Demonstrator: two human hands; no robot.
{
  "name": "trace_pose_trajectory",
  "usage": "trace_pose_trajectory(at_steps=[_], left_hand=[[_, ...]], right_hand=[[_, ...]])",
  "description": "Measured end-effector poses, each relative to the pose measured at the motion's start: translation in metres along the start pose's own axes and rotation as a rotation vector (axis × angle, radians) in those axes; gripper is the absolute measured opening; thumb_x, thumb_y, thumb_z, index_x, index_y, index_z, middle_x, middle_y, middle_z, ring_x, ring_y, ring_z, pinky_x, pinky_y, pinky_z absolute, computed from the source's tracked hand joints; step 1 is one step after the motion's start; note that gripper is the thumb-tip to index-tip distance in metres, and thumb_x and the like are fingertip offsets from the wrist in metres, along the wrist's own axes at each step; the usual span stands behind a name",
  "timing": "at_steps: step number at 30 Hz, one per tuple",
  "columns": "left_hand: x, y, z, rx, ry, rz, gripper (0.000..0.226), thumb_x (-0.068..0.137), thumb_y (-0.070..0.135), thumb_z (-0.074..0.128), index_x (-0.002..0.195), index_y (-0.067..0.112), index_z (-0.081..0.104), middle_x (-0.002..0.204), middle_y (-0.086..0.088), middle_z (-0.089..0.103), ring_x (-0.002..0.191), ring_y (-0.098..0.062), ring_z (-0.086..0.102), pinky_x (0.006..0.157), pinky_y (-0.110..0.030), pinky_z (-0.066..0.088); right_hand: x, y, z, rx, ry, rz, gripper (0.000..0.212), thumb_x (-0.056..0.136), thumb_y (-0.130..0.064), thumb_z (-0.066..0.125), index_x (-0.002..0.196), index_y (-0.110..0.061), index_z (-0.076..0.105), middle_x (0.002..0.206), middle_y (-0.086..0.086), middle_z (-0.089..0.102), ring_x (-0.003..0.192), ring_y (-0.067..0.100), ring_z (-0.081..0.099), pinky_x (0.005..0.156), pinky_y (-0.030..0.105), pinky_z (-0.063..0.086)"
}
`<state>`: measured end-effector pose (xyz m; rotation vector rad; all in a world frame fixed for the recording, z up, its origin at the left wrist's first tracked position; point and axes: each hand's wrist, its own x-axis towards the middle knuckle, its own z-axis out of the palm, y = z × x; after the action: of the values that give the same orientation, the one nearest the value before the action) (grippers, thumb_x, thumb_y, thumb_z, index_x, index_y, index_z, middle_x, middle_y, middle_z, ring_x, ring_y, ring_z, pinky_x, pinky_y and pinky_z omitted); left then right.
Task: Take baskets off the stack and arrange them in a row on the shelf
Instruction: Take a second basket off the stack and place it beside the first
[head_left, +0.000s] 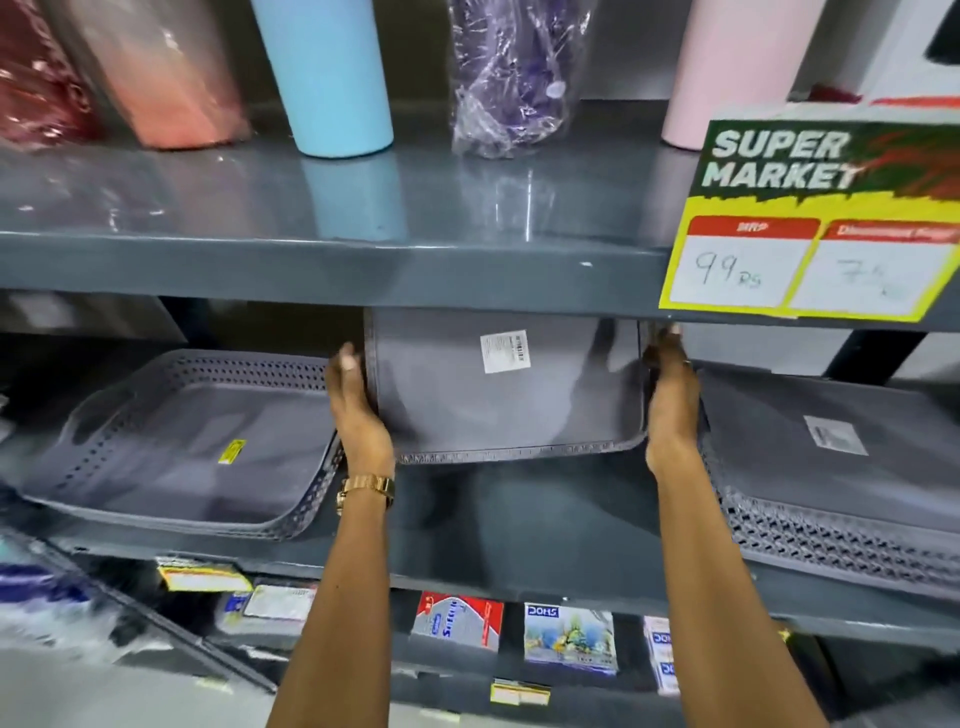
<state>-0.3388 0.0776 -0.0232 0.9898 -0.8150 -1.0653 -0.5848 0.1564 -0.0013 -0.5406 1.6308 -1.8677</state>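
A grey plastic basket (498, 410) with a white barcode sticker is held in the air above the middle shelf (519, 525), tilted with its near rim low. My left hand (356, 410) grips its left side and my right hand (670, 400) grips its right side. To the left, another grey perforated basket (176, 447) rests on the shelf. A stack of grey baskets (841, 483) sits on the right of the same shelf.
The upper shelf (332, 260) hangs close above the held basket and carries a blue tumbler (337, 78), a pink tumbler (727, 73) and wrapped items. A yellow price sign (815, 218) hangs at the right. Small packets (569, 639) fill the shelf below.
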Motion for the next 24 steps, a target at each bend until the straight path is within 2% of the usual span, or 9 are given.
trace_pose_trajectory(at_steps=[3, 6, 9, 12, 15, 18, 20, 21, 24], left_hand=[[-0.001, 0.011, -0.004, -0.044, 0.083, 0.007, 0.057, 0.098, 0.049, 0.023, 0.135, 0.014, 0.048, 0.129, -0.01, 0.058, 0.118, -0.016, 0.052, 0.096, -0.027, 0.039], [-0.008, 0.016, -0.014, -0.026, 0.153, -0.007, 0.062, 0.101, 0.045, 0.015, 0.13, 0.007, 0.054, 0.106, -0.006, 0.064, 0.106, -0.017, 0.056, 0.104, -0.034, 0.04], [-0.016, 0.013, -0.03, 0.004, 0.123, -0.061, 0.065, 0.097, 0.053, 0.02, 0.124, 0.009, 0.059, 0.113, -0.008, 0.065, 0.106, -0.02, 0.06, 0.105, -0.039, 0.044], [-0.027, 0.008, -0.047, 0.132, 0.028, -0.137, 0.066, 0.094, 0.059, 0.023, 0.125, 0.013, 0.059, 0.118, -0.003, 0.063, 0.114, -0.019, 0.056, 0.101, -0.032, 0.04], [-0.033, 0.0, -0.064, 0.344, -0.088, -0.207, 0.066, 0.089, 0.062, 0.039, 0.131, 0.013, 0.054, 0.129, -0.003, 0.055, 0.12, -0.021, 0.048, 0.103, -0.036, 0.033], [-0.031, -0.002, -0.076, 0.518, -0.205, -0.207, 0.008, 0.095, 0.022, 0.052, 0.092, 0.02, 0.059, 0.092, -0.003, 0.057, 0.082, -0.016, 0.051, 0.077, -0.024, 0.04], [-0.026, -0.008, -0.082, 0.684, -0.244, -0.167, 0.023, 0.094, 0.002, 0.048, 0.089, 0.019, 0.061, 0.074, -0.003, 0.055, 0.063, -0.013, 0.047, 0.06, -0.018, 0.042], [-0.024, -0.012, -0.085, 0.754, -0.257, -0.135, 0.026, 0.091, -0.004, 0.046, 0.1, 0.012, 0.064, 0.075, -0.01, 0.061, 0.062, -0.019, 0.05, 0.061, -0.022, 0.045], [-0.021, -0.021, -0.088, 0.944, -0.234, -0.031, 0.044, 0.085, -0.012, 0.042, 0.124, 0.0, 0.057, 0.101, -0.03, 0.068, 0.084, -0.039, 0.064, 0.078, -0.042, 0.052]], right_hand=[[-0.005, -0.002, -0.009, 0.1, -0.015, 0.041, 0.064, 0.083, -0.072, 0.037, 0.119, -0.028, 0.065, 0.126, 0.001, 0.064, 0.121, 0.019, 0.056, 0.108, 0.038, 0.041], [-0.008, 0.008, -0.023, 0.122, -0.006, 0.086, 0.084, 0.08, -0.075, 0.033, 0.138, -0.017, 0.05, 0.134, 0.004, 0.059, 0.122, 0.023, 0.057, 0.105, 0.039, 0.045], [-0.021, 0.015, -0.036, 0.044, -0.021, 0.143, 0.096, 0.07, -0.086, 0.03, 0.143, -0.024, 0.041, 0.135, 0.002, 0.057, 0.119, 0.024, 0.056, 0.097, 0.04, 0.049], [-0.025, 0.028, -0.044, -0.058, -0.022, 0.264, 0.118, 0.048, -0.096, 0.041, 0.14, -0.021, 0.046, 0.132, 0.008, 0.06, 0.118, 0.028, 0.058, 0.104, 0.047, 0.043], [-0.029, 0.04, -0.048, -0.244, -0.013, 0.318, 0.09, 0.075, -0.075, 0.048, 0.14, -0.013, 0.045, 0.121, 0.008, 0.062, 0.107, 0.03, 0.058, 0.096, 0.043, 0.044], [-0.03, 0.058, -0.052, -0.408, -0.007, 0.32, 0.061, 0.093, -0.047, 0.046, 0.138, -0.005, 0.044, 0.125, 0.016, 0.057, 0.111, 0.033, 0.053, 0.095, 0.042, 0.041], [-0.036, 0.066, -0.051, -0.468, -0.024, 0.292, 0.047, 0.098, -0.035, 0.046, 0.129, 0.0, 0.053, 0.114, 0.015, 0.058, 0.101, 0.028, 0.053, 0.087, 0.034, 0.039], [-0.039, 0.07, -0.05, -0.486, -0.021, 0.274, 0.044, 0.098, -0.032, 0.046, 0.126, 0.001, 0.056, 0.112, 0.015, 0.059, 0.097, 0.026, 0.052, 0.085, 0.032, 0.037], [-0.05, 0.076, -0.045, -0.538, 0.011, 0.218, 0.042, 0.098, -0.031, 0.045, 0.122, 0.001, 0.06, 0.116, 0.018, 0.062, 0.106, 0.032, 0.057, 0.09, 0.034, 0.041]])
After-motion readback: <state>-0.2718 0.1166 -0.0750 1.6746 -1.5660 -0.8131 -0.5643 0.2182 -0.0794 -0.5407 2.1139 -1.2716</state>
